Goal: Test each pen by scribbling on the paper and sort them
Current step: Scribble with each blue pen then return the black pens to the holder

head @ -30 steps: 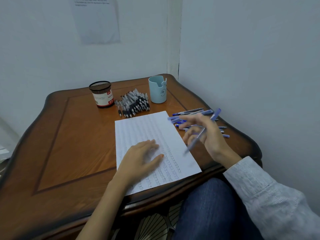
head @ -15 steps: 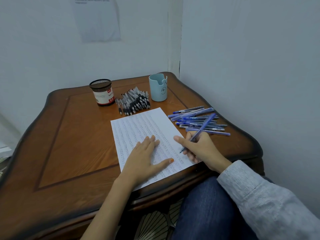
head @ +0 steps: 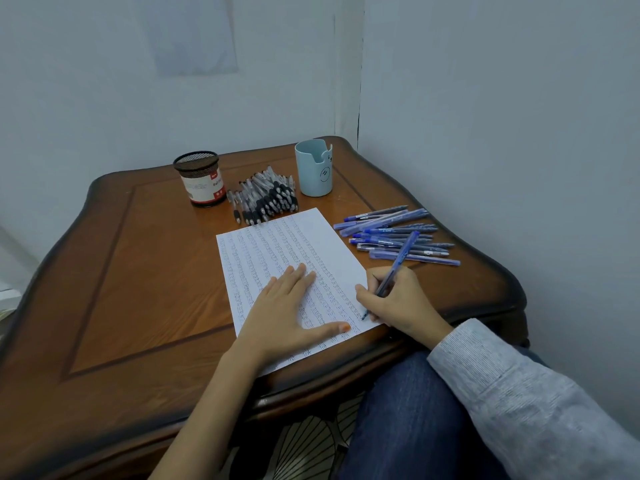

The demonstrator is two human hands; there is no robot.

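Testing a pen (head: pixel 398 265) on the paper (head: pixel 277 244), tip down at the sheet's near right edge, barrel slanting up and away to the right. Gripped by the right hand (head: pixel 401 303) in a writing pinch, fingers curled round the lower barrel, heel down beside the sheet, probably for steadiness. Pinned under the left hand (head: pixel 287 313): fingers straight and spread flat on the page, thumb out toward the pen tip, grasping nothing, seemingly to stop the sheet sliding under the strokes. Covered in rows of small marks over most of the page; hence, perhaps, the work at the margin.

Fanned just right of the paper, within easy reach of the writing hand, loose blue pens (head: pixel 398 233), roughly parallel; impossible to tell whether tested or waiting. Heaped just behind the paper, black pens (head: pixel 266 199), between a mesh cup (head: pixel 201 178) and a blue cup (head: pixel 313 168), both upright near the back of the surface (head: pixel 138 271), no pens showing above either rim. Likely meant as sorting bins.
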